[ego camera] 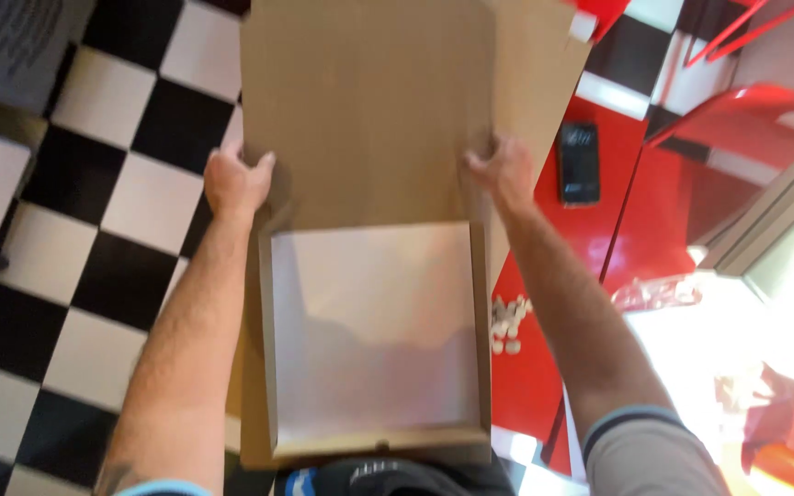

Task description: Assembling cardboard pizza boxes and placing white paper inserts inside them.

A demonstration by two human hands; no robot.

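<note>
Cardboard pizza box: tray formed, lid up. My left hand and right hand clamp the lid's side edges; closing remains.

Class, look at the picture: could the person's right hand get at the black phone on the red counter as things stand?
Probably yes. The right hand grips the cardboard box lid's edge, and the phone lies just beside it on the red counter with nothing between. It would have to let go first.

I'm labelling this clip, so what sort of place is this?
Probably a pizza shop or diner: both hands hold an open flat cardboard box beside a red counter over black-and-white checkered floor.
</note>
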